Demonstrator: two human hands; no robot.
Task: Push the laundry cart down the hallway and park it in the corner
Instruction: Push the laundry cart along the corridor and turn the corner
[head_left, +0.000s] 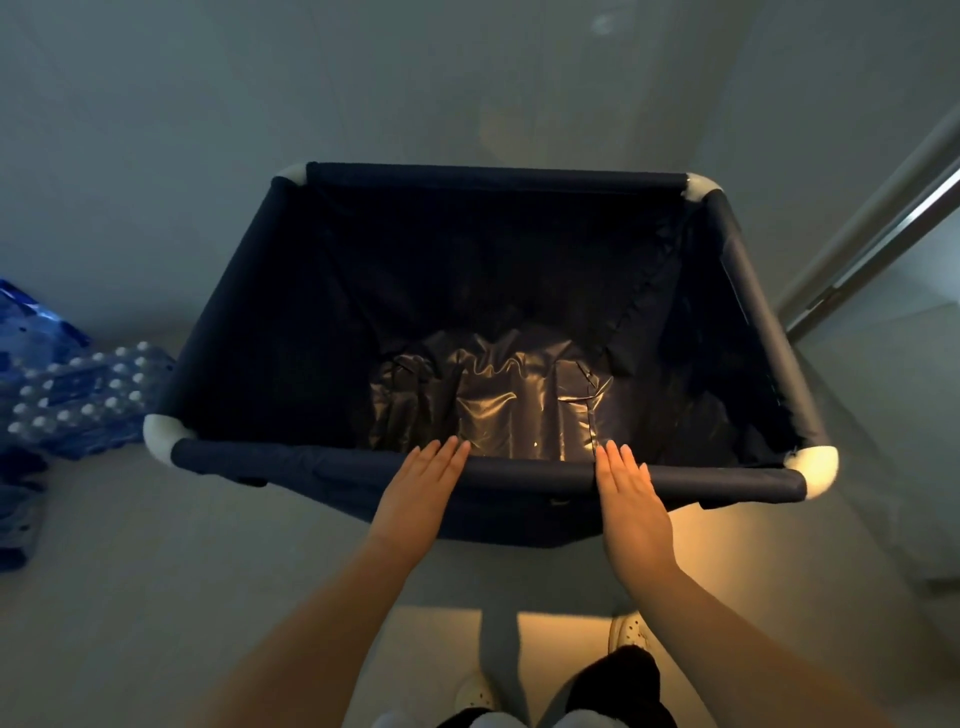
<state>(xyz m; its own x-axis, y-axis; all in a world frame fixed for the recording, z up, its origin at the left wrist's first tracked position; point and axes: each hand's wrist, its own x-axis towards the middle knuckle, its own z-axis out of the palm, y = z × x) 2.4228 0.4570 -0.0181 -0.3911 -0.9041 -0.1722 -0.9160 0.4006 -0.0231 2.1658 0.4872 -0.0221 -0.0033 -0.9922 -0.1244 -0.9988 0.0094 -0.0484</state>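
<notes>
A dark navy fabric laundry cart (244, 332) with white corner joints fills the middle of the head view. A crumpled dark plastic bag (493, 395) lies at its bottom. My left hand (421, 493) lies flat on the near top rail (530, 473), fingers straight and together. My right hand (628, 499) rests flat on the same rail a little to the right, fingers also extended. Neither hand curls around the rail. The cart's wheels are hidden.
Shrink-wrapped packs of water bottles (78, 400) in blue plastic lie on the floor at the left, touching or nearly touching the cart's side. A wall (415, 78) stands just beyond the cart. A metal door frame (883, 228) runs along the right. My shoes (631, 631) are below.
</notes>
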